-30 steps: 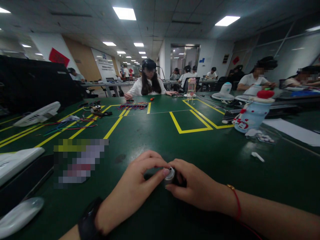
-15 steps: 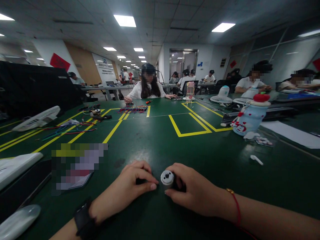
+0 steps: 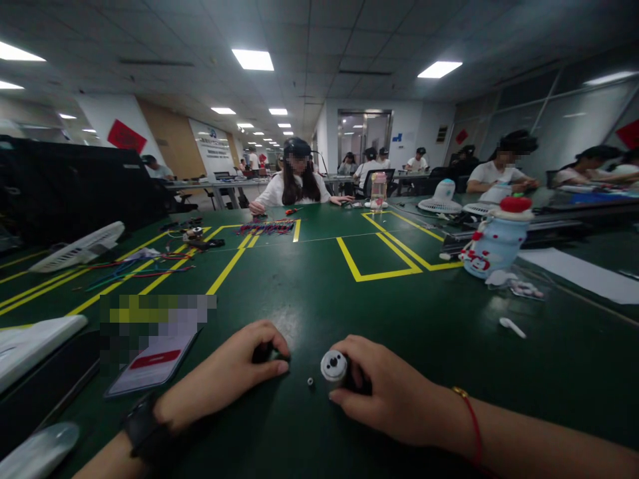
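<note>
- We rest our right hand on the green table near its near edge, fingers wrapped around a small dark part capped by a silver cylinder, whose round face with dark holes points toward us.
- Our left hand, just beside it, curls loosely with thumb and fingertips pinched together; we cannot tell whether it holds anything.
- A tiny pale ring lies on the surface between our hands, apart from both.
- A phone lies left of the left hand.
- Toward the right edge stands a closed pale blue bottle with a red cap; its contents are hidden.
- A pink bottle stands at the far edge, near a seated person.
</note>
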`<state>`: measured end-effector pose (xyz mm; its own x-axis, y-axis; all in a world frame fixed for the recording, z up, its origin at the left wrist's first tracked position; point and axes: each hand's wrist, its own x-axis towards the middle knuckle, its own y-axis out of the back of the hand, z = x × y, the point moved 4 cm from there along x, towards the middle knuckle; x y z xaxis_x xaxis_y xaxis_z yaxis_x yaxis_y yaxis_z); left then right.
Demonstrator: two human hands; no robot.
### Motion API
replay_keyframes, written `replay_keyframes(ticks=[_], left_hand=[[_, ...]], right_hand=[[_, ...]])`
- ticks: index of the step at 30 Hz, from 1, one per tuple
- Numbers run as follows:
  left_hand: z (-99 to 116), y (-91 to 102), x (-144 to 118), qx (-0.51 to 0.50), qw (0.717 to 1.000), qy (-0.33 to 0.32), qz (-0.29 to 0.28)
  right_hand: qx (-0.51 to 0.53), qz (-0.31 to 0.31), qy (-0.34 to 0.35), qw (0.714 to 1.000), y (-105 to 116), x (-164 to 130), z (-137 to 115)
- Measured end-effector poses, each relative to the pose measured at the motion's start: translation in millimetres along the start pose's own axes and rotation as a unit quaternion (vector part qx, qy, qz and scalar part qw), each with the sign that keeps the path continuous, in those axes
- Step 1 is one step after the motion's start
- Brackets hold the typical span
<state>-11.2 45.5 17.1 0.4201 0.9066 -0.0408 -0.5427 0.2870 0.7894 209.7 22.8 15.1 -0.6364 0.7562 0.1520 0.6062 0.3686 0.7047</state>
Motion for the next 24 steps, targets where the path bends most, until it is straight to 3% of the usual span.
replay_keyframes(ticks=[6, 16, 24], left_hand=[[-13.2, 11.9, -3.3, 0.018, 0.999, 0.03, -0.005], [8.2, 1.5, -14.8, 0.023, 0.997, 0.016, -0.075], [33.4, -20.3, -10.7, -0.025, 0.999, -0.03, -0.038]], right_hand=[[0.004, -0.002, -0.005, 1.0, 1.5, -0.8, -2.6], [-0.003, 0.006, -0.004, 1.0, -0.5, -0.4, -2.1], [0.003, 0.005, 0.002, 1.0, -1.1, -1.9, -2.5]])
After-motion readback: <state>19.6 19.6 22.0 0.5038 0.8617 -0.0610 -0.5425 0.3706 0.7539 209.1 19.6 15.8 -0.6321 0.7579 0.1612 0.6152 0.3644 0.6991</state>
